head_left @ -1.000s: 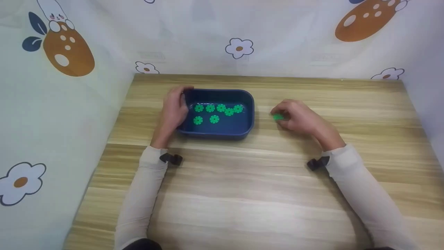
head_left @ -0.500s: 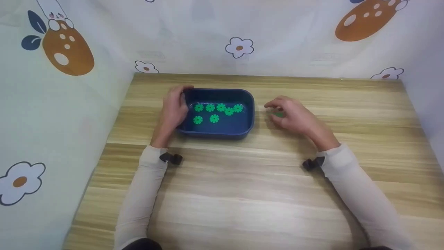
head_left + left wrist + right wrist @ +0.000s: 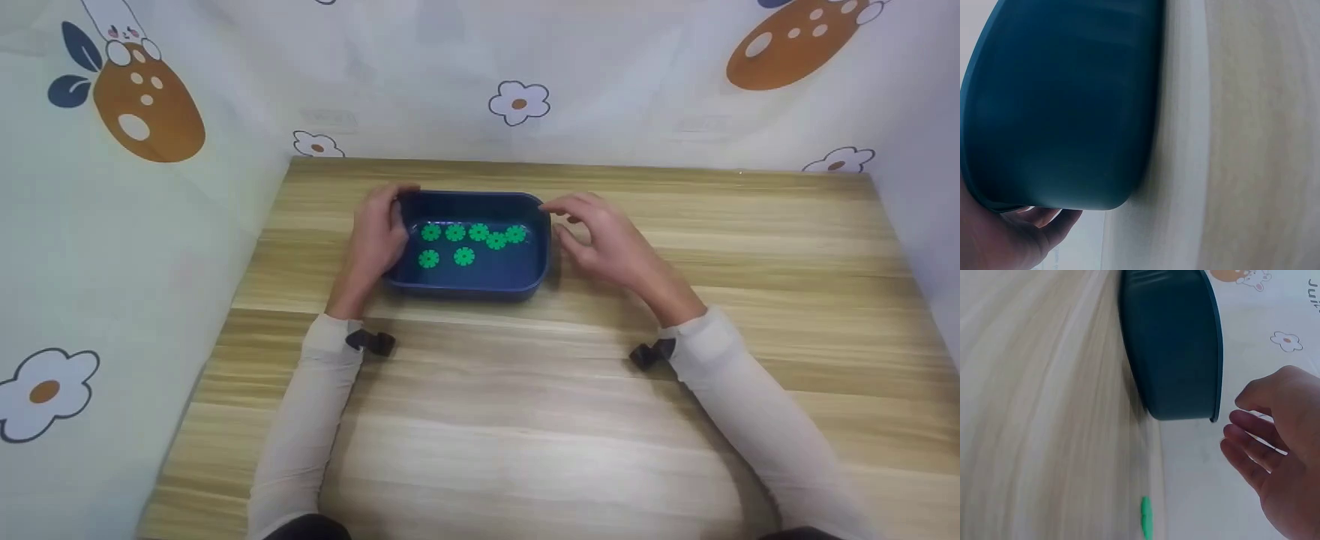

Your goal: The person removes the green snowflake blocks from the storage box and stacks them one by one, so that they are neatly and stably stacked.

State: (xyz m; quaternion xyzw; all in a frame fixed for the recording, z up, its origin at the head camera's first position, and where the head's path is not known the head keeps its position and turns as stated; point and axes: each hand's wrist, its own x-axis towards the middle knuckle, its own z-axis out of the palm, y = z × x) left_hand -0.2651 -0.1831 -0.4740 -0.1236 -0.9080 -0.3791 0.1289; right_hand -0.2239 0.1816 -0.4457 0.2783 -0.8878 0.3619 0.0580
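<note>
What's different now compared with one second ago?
The right hand let go of a green piece, now lying on the table, and moved left to the right end of the blue box. The left hand, the box and the seven green pieces inside stayed put.

Dark lettering (image 3: 1313,293) on the white printed backdrop (image 3: 1202,478) begins "Jui", the rest cut off at the edge of the right wrist view; the backdrop's faint marks (image 3: 330,118) in the head view are illegible.
</note>
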